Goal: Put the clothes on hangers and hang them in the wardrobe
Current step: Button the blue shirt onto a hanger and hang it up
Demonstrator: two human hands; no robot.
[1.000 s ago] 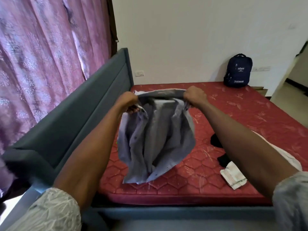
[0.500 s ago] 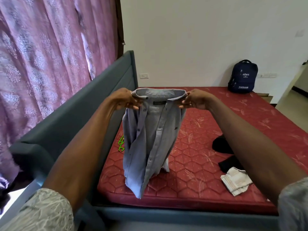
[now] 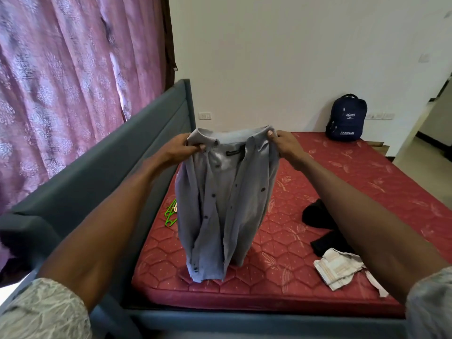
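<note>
**Shirt held up by the collar over the bed**

The left hand (image 3: 182, 148) pinches the left end of the collar of the shirt (image 3: 220, 204), thumb and fingers closed on the fabric. The right hand (image 3: 285, 145) pinches the right end in the same way, with fingertips (image 3: 270, 133) curled over the collar edge. The collar stretches level between the 2 hands, and the rest of the shirt hangs straight down from it, front facing the camera and open down the placket, with dark buttons along 1 edge. Its hem reaches down to the mattress (image 3: 342, 192) near the front edge; whether it touches cannot be told.

Just left of the shirt, partly hidden behind it, green hangers (image 3: 170, 214) lie on the mattress. To the right, well apart from the shirt, lie a black garment (image 3: 315, 216) and, nearer the camera, a pale folded cloth (image 3: 337, 267). A headboard (image 3: 110, 172) runs along the left side, with a pink curtain (image 3: 61, 81) behind it. A dark backpack (image 3: 347, 118) stands against the far wall.

Compared with 0.5 s ago, the grip is the same at both collar ends, but the shirt hangs flatter and wider, its 2 front panels spread more. Compared with 1 s ago, it is no longer a bunched bundle, and the hangers behind it have come into sight.
</note>
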